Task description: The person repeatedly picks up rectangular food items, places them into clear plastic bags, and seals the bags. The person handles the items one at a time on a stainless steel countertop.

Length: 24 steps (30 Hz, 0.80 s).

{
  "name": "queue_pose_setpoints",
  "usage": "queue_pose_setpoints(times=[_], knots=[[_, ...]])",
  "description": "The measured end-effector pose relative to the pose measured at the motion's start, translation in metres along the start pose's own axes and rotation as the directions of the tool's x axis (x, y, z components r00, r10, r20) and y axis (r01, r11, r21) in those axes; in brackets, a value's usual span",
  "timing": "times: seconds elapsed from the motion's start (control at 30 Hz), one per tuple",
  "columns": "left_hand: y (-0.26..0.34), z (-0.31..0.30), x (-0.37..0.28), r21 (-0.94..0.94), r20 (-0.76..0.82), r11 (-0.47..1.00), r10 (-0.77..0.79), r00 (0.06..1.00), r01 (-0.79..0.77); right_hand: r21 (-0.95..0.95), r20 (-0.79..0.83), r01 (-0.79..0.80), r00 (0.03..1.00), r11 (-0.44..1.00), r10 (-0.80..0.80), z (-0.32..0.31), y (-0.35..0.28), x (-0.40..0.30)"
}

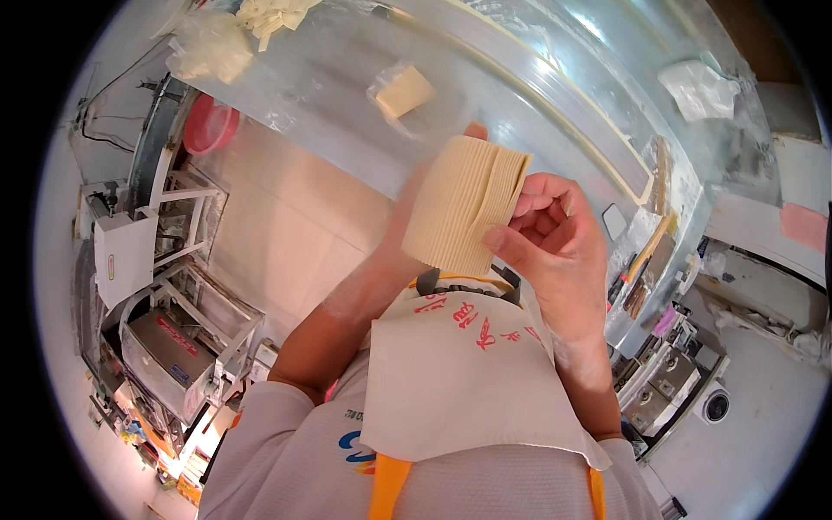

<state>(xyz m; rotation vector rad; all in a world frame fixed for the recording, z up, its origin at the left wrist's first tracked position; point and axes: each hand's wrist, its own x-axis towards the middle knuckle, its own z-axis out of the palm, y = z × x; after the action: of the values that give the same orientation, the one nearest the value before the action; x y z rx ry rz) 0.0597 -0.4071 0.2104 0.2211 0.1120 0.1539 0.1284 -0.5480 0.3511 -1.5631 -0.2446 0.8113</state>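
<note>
A thick stack of thin, pale yellow dough sheets stands out in front of my chest, its many layered edges facing up. My left hand supports it from the far left side, mostly hidden behind the stack, with one fingertip showing above its top edge. On the right side, my right hand has its thumb on the layered edge and curled fingers by the outermost sheets. Past the stack, a smaller pale yellow block lies on clear plastic on the metal worktable.
Dough strips and a plastic bag lie at the table's far left. Another plastic bag sits far right. A phone-like flat object and tools are near the right edge. A red basin and machine stand left.
</note>
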Motion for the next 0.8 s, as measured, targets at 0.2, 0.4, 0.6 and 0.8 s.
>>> queue_pose_setpoints(times=[0.2, 0.4, 0.6, 0.8], knots=[[0.003, 0.019, -0.002, 0.556, -0.107, 0.831, 0.097, 0.989, -0.021, 0.017, -0.012, -0.005, 1.000, 1.000, 0.005, 0.000, -0.005, 0.001], [0.007, 0.029, -0.005, 0.539, -0.075, 0.842, 0.080, 0.994, -0.027, 0.035, -0.016, 0.005, 1.000, 0.999, -0.004, -0.003, -0.003, 0.000], [0.010, 0.050, -0.007, 0.701, -0.052, 0.712, 0.116, 0.992, -0.046, 0.046, -0.013, 0.011, 1.000, 0.999, -0.011, -0.005, 0.001, 0.003], [0.008, 0.026, -0.004, 0.736, 0.057, 0.666, 0.111, 0.992, -0.117, 0.075, 0.025, 0.057, 0.998, 0.996, -0.059, -0.010, 0.004, 0.006]])
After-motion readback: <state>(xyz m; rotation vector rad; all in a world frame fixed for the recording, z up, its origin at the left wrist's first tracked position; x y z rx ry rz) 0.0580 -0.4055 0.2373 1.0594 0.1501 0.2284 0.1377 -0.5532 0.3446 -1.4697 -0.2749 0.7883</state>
